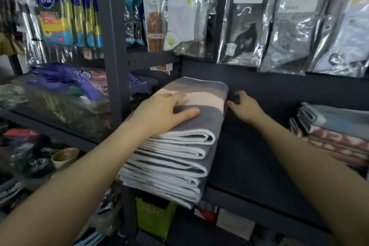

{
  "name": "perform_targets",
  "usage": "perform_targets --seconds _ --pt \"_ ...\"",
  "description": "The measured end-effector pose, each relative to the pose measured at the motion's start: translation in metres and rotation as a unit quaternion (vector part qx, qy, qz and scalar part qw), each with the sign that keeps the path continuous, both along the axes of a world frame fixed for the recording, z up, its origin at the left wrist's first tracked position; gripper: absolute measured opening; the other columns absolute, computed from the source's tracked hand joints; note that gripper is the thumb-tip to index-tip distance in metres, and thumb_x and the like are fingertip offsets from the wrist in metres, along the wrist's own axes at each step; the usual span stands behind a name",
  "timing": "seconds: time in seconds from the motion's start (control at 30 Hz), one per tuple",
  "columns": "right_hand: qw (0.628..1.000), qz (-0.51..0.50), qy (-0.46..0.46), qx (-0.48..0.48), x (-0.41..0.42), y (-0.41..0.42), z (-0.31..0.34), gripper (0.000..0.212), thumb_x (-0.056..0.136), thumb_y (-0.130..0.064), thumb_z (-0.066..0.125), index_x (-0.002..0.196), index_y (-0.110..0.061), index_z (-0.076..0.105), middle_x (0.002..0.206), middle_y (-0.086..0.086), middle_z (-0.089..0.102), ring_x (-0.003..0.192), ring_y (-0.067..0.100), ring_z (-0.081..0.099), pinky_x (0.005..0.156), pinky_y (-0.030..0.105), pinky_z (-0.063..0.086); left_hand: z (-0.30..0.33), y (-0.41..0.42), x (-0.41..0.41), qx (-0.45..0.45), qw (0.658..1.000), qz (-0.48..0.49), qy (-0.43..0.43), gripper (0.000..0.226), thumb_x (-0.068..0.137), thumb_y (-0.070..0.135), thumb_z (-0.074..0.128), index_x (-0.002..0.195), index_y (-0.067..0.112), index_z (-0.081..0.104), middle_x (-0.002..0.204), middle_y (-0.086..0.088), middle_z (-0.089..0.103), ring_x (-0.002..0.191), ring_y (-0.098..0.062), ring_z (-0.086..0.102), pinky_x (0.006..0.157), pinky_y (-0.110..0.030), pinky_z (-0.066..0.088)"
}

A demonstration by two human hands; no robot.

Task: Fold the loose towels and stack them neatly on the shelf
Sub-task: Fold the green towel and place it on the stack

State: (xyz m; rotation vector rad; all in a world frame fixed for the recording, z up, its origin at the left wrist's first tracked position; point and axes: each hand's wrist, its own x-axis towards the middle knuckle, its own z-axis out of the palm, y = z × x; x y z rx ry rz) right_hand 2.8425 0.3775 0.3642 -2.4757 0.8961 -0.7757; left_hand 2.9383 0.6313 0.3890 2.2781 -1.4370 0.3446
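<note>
Head view: left hand (165,114) lies flat, fingers spread, atop the folded towel stack (175,146); right hand (246,106), fingers loosely curled, touches its far right edge. Bare dark shelf (259,156) separates another towel pile (335,130).

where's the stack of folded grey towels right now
In the head view the stack of folded grey and cream towels with white edges sits at the left end of the dark shelf, beside the upright post, under the left hand.
</note>
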Motion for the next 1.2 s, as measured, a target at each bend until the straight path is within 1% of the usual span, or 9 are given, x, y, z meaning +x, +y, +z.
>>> perform_targets --seconds 0.27,0.4,0.57,0.67,0.83,0.97,1.03,1.1,1.2 --pt "0.985 0.071 0.095 -0.126 -0.151 0.026 -0.016 0.049 0.089 -0.035 0.056 0.131 -0.012 0.043 0.128 0.011 0.05 0.113 0.025 0.052 0.097 0.039 0.042 0.013 -0.059 -0.116 -0.163 0.964 -0.208 -0.024 0.025 0.094 0.029 0.046 0.111 0.019 0.061 0.094 0.001 0.069 0.08 -0.018 0.062 0.071 -0.039 0.05" --pt "0.959 -0.008 0.184 -0.214 -0.254 0.012 -0.028 0.041 0.088 -0.04 0.054 0.119 -0.012 0.052 0.128 0.007 0.051 0.114 0.029 0.05 0.089 0.037 0.043 -0.004 -0.096 -0.181 -0.142 0.948 -0.284 -0.005 0.019 0.092 0.026 0.051 0.102 0.017 0.064 0.088 0.001 0.067 0.077 -0.017 0.061 0.068 -0.04 0.051" --pt "0.911 -0.088 0.321 -0.242 -0.373 -0.012 -0.046 0.073 0.078 -0.069 0.049 0.133 -0.02 0.043 0.143 0.002 0.036 0.13 0.024 0.034 0.103 0.037 0.03 -0.032 -0.14 -0.25 -0.076 0.939 -0.335 0.018 0.021 0.092 0.027 0.051 0.099 0.016 0.067 0.092 0.002 0.067 0.079 -0.014 0.058 0.069 -0.038 0.051" --pt "0.932 -0.109 0.289 -0.191 -0.416 -0.021 -0.05 0.075 0.077 -0.07 0.048 0.134 -0.022 0.041 0.138 -0.001 0.041 0.125 0.022 0.04 0.097 0.038 0.042 -0.047 -0.164 -0.282 -0.041 0.937 -0.347 0.022 0.023 0.094 0.024 0.047 0.097 0.013 0.067 0.091 0.001 0.067 0.079 -0.013 0.057 0.071 -0.036 0.046" --pt "0.906 -0.095 0.293 -0.291 -0.432 -0.024 -0.06 0.024 0.097 -0.029 0.039 0.109 -0.013 0.051 0.111 0.007 0.053 0.103 0.026 0.053 0.07 0.037 0.045 -0.075 -0.187 -0.323 -0.037 0.946 -0.308 0.091 0.024 0.093 0.033 0.049 0.107 0.017 0.061 0.096 0.002 0.064 0.083 -0.014 0.058 0.073 -0.038 0.051" --pt "0.989 -0.095 0.001 -0.115 -0.432 -0.016 -0.063 0.014 0.096 -0.014 0.041 0.092 -0.002 0.048 0.077 0.013 0.056 0.069 0.035 0.054 0.057 0.044 0.041 -0.087 -0.201 -0.334 0.022 0.944 -0.198 0.263 0.05 0.093 0.055 0.032 0.122 0.02 0.052 0.12 0.0 0.059 0.105 -0.02 0.055 0.084 -0.033 0.044" --pt "0.989 -0.065 -0.103 -0.083 -0.432 -0.006 -0.06 0.012 0.096 -0.013 0.043 0.09 -0.004 0.047 0.06 0.0 0.047 0.053 0.021 0.049 0.049 0.034 0.036 -0.089 -0.206 -0.337 0.027 0.874 -0.181 0.45 0.06 0.091 0.062 0.026 0.122 0.021 0.056 0.12 -0.001 0.062 0.107 -0.019 0.058 0.087 -0.031 0.046" --pt "0.99 -0.022 -0.112 -0.085 -0.432 0.007 -0.057 0.013 0.095 -0.017 0.046 0.092 -0.005 0.049 0.055 -0.009 0.042 0.046 0.008 0.043 0.044 0.021 0.029 -0.086 -0.208 -0.338 0.006 0.756 -0.187 0.627 0.058 0.089 0.063 0.032 0.109 0.019 0.064 0.096 -0.003 0.072 0.085 -0.017 0.067 0.072 -0.026 0.054" --pt "0.992 0.043 -0.05 -0.111 -0.432 0.023 -0.059 0.014 0.093 -0.018 0.052 0.083 -0.015 0.043 0.057 -0.012 0.041 0.05 0.01 0.043 0.045 0.025 0.023 -0.085 -0.209 -0.339 -0.061 0.642 -0.243 0.725 0.034 0.091 0.037 0.052 0.113 0.014 0.064 0.1 -0.005 0.072 0.092 -0.019 0.067 0.078 -0.026 0.054"
